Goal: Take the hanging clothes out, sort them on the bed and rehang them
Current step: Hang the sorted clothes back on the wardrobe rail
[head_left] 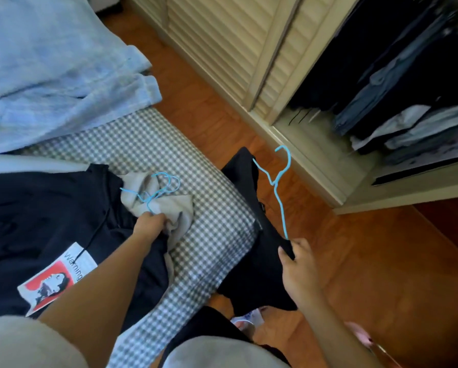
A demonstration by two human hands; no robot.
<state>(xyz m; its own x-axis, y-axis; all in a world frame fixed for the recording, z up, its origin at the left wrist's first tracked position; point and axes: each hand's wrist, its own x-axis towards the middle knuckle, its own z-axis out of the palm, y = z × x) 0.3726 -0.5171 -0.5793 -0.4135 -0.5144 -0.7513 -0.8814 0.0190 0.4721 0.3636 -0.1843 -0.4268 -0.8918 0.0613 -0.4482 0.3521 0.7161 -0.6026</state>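
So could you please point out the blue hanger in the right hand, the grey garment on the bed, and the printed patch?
blue hanger (279, 197): head view, on its wire neck.
grey garment (178, 208): head view, on its bunched cloth.
printed patch (55, 280): head view, on its red print.

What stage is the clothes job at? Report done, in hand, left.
Done: a black printed garment lies on the checked bed. In hand: the left hand grips a grey garment with blue wire hangers; the right hand holds a black garment on a blue hanger. Left: dark wardrobe clothes, rehanging.

Grey tee (23, 343), blk shorts (209, 325)
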